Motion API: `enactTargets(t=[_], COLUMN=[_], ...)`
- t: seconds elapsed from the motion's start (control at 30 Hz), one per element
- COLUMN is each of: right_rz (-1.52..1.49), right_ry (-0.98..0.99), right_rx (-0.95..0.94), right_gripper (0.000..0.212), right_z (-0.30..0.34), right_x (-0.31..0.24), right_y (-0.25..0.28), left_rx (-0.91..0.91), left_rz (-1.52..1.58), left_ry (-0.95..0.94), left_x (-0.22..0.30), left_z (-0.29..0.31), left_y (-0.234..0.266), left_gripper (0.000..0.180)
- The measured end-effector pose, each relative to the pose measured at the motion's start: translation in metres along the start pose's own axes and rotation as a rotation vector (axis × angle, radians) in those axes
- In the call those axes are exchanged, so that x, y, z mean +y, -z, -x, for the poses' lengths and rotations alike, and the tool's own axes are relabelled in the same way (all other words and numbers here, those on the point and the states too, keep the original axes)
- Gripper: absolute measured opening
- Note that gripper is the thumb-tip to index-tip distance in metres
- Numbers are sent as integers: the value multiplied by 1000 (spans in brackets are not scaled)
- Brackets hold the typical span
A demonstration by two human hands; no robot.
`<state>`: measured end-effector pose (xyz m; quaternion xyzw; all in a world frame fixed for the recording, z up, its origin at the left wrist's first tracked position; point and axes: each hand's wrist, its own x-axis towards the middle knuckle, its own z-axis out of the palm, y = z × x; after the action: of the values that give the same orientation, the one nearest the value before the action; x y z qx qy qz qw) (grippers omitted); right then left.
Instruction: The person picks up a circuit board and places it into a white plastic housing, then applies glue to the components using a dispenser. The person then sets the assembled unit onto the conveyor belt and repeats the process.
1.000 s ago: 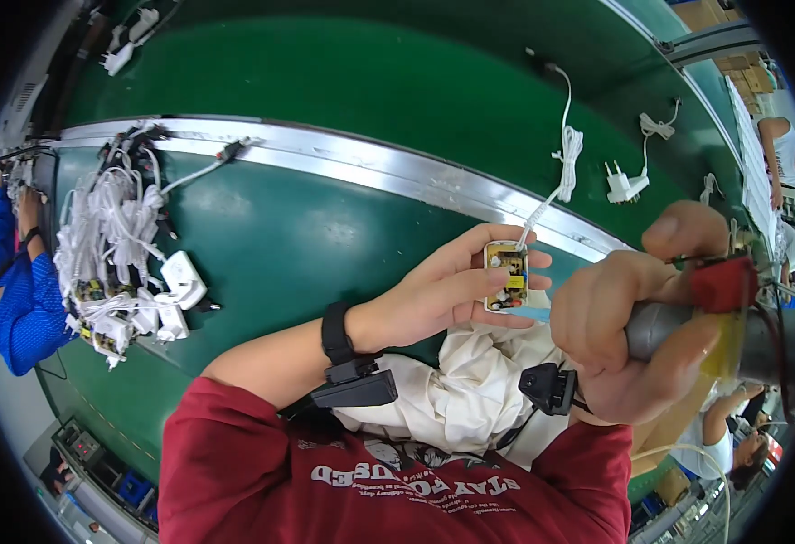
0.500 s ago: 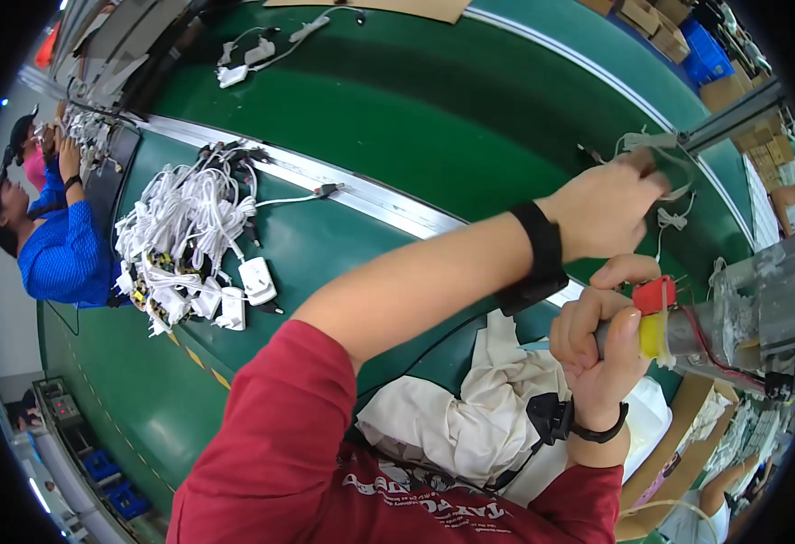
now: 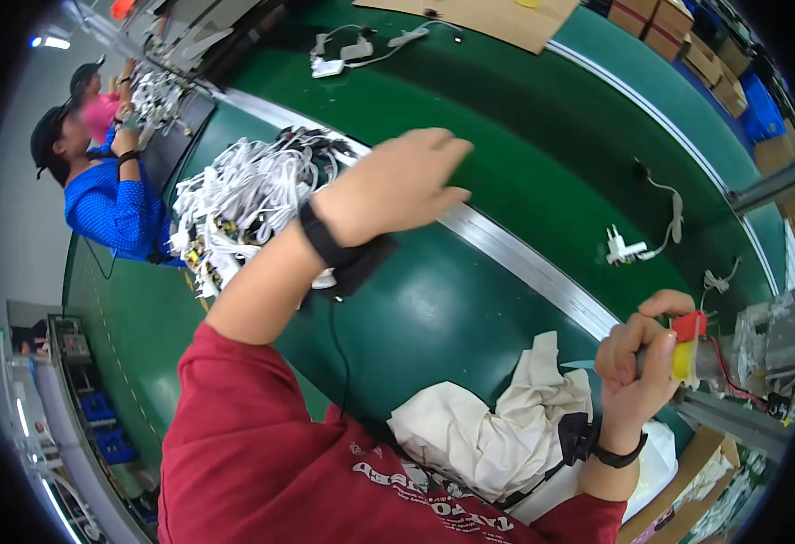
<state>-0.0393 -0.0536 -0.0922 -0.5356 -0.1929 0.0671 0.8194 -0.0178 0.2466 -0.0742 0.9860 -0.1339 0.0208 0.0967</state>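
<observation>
My left hand (image 3: 397, 186) is held over the aluminium rail edging the green belt, its fingers apart and nothing in them. Close beside its wrist lies a heap of white corded plug adapters (image 3: 243, 195), with some bare circuit parts showing. At the right, my right hand (image 3: 638, 363) is wrapped round a grey cylindrical tool (image 3: 707, 359) that has a yellow band and a red block on it. Up-belt from that hand a white plug adapter (image 3: 629, 248) with its cord lies on the green belt (image 3: 506, 136).
A cream cloth (image 3: 479, 426) lies bunched at my front. Another corded adapter (image 3: 329, 66) and a cardboard sheet (image 3: 488, 18) rest farther along the belt. Metal posts (image 3: 769, 195) stand at the right. A co-worker in blue (image 3: 112, 199) works at the far left.
My left hand has moved left from the belt's right side towards the heap, leaving a corded adapter on the belt. My right hand keeps its grip on the tool. The view has shifted.
</observation>
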Motion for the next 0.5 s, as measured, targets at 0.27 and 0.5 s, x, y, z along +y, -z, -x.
enactTargets(t=[0.27, 0.5], right_rz=[-75, -81], right_ry=[22, 5], right_rx=[20, 60], right_gripper=[32, 30], right_z=[-1, -4], right_x=[11, 14], right_y=[3, -1], left_rx=[394, 325], left_rz=[-6, -185], left_ry=[633, 1003], left_x=[-58, -125], left_z=[166, 283], left_y=[84, 96], left_gripper=[29, 27])
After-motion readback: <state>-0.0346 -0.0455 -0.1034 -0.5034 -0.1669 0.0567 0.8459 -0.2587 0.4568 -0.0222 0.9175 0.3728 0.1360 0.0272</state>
